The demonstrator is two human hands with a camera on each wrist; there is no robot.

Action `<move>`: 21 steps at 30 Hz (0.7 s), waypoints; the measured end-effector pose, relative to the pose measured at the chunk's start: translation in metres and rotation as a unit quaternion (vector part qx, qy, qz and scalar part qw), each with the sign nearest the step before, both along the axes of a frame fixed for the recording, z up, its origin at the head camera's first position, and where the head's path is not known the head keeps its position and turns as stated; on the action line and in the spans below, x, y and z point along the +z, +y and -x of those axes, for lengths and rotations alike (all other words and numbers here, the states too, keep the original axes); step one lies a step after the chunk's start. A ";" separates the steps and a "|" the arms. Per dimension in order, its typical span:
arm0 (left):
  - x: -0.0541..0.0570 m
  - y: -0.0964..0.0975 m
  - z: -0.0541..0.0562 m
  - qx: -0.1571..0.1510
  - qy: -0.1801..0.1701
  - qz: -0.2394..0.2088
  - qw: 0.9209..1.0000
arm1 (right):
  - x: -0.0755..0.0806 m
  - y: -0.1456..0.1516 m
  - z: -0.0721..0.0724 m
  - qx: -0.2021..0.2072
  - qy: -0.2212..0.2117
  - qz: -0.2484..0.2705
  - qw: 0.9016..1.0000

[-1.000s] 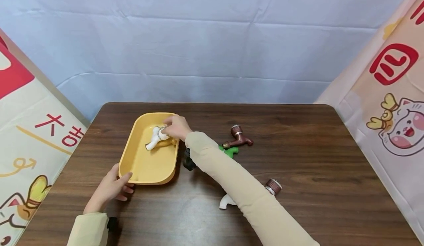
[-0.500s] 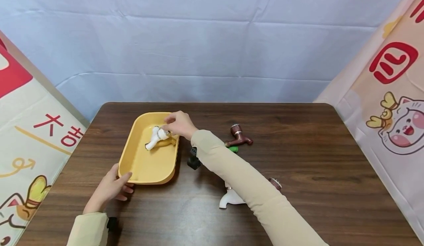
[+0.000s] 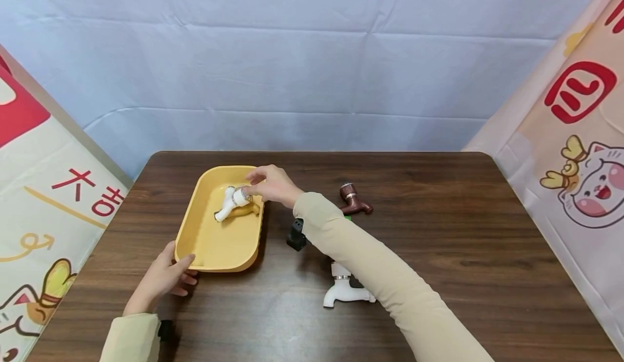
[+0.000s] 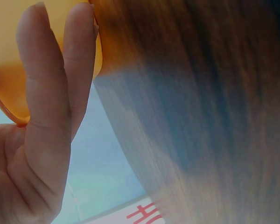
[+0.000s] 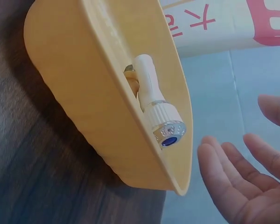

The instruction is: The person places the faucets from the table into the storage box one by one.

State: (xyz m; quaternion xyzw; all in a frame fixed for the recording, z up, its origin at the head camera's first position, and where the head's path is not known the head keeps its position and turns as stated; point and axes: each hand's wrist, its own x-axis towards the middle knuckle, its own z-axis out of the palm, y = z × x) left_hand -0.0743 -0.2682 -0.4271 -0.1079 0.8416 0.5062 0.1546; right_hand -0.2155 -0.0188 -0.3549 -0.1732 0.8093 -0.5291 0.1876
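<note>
My left hand (image 3: 163, 276) grips the near left corner of a yellow basin (image 3: 214, 251), thumb over the rim and fingers on the outside. In the basin lies a white faucet (image 3: 228, 208) with a ribbed, chrome-ended knob. Beside and partly under it is a yellow faucet (image 3: 249, 209). Over the far right rim hovers my right hand (image 3: 274, 184), its fingers loose. The right wrist view shows that hand (image 5: 247, 179) holding nothing, apart from the white faucet's blue-centred knob (image 5: 167, 135).
Right of the basin, a brown faucet (image 3: 355, 202) lies on the wooden table (image 3: 478, 243). A bit of green faucet (image 3: 348, 218) peeks out by my right sleeve. Nearer me lies another white faucet (image 3: 345, 292), partly behind the sleeve.
My right hand has let go of the white faucet in the basin and drawn back a little to the right. The left hand and basin have stayed put.
</note>
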 end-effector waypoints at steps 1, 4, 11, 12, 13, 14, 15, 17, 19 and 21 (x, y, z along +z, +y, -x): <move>0.000 0.000 0.000 0.000 0.000 -0.001 1.000 | 0.001 0.002 -0.001 0.004 0.003 -0.004 1.000; 0.000 0.000 0.000 0.001 0.000 -0.002 1.000 | 0.002 0.006 0.000 0.014 0.010 -0.021 1.000; 0.000 -0.001 0.001 -0.001 -0.004 -0.002 1.000 | 0.007 0.015 -0.002 0.032 0.026 -0.028 0.999; 0.000 -0.002 0.001 -0.001 -0.004 -0.003 1.000 | 0.007 0.016 -0.002 0.034 0.027 -0.028 0.999; 0.000 -0.002 0.001 -0.001 -0.005 -0.002 1.000 | 0.009 0.018 -0.003 0.036 0.028 -0.029 0.999; 0.000 -0.002 0.001 -0.001 -0.005 -0.003 1.000 | 0.010 0.019 -0.004 0.037 0.030 -0.029 0.998; 0.000 -0.002 0.001 -0.001 -0.006 -0.002 1.000 | 0.011 0.020 -0.005 0.039 0.033 -0.031 0.998; 0.000 -0.002 0.001 0.000 -0.006 -0.002 1.000 | 0.013 0.022 -0.006 0.042 0.040 -0.036 0.998; 0.000 -0.001 0.000 0.002 -0.007 -0.002 1.000 | 0.015 0.025 -0.008 0.046 0.051 -0.040 0.997; 0.000 -0.001 0.000 0.003 -0.008 -0.002 1.000 | 0.016 0.027 -0.010 0.055 0.069 -0.043 0.995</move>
